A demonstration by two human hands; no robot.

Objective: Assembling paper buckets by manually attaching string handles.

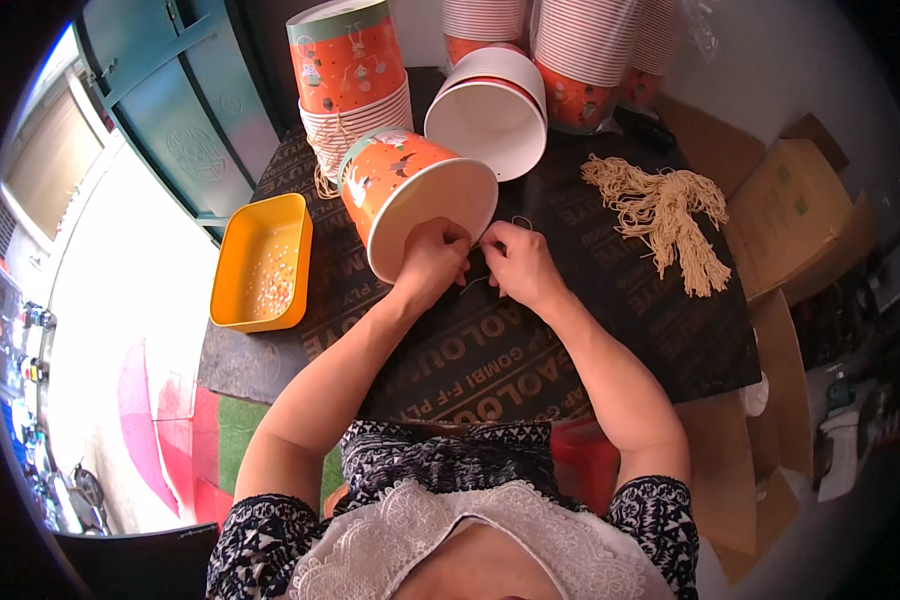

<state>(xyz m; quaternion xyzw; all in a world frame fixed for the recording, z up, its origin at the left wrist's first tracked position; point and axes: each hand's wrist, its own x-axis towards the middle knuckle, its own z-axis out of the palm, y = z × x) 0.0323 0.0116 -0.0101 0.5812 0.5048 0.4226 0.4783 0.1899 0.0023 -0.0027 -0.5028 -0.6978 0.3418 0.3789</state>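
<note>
An orange paper bucket [395,180] with a green band lies tilted on the table, its white-rimmed mouth facing me. My left hand [435,262] is in front of that mouth, fingers curled and pressed together near the lower right of the rim; what they hold is hidden. Just outside the same stretch of rim, my right hand [520,262] pinches a thin cord [522,221], which loops up behind its fingers. A loose strand hangs below the hands. Both hands nearly touch each other.
A yellow tray [297,260] with small pale bits stands at the left. A bundle of beige cords [670,215] lies at the right. Behind are a bucket stack [355,120] hung with cords, nested white-mouthed buckets [485,125] and bagged stacks [580,60]. Cardboard boxes [785,220] flank the table's right.
</note>
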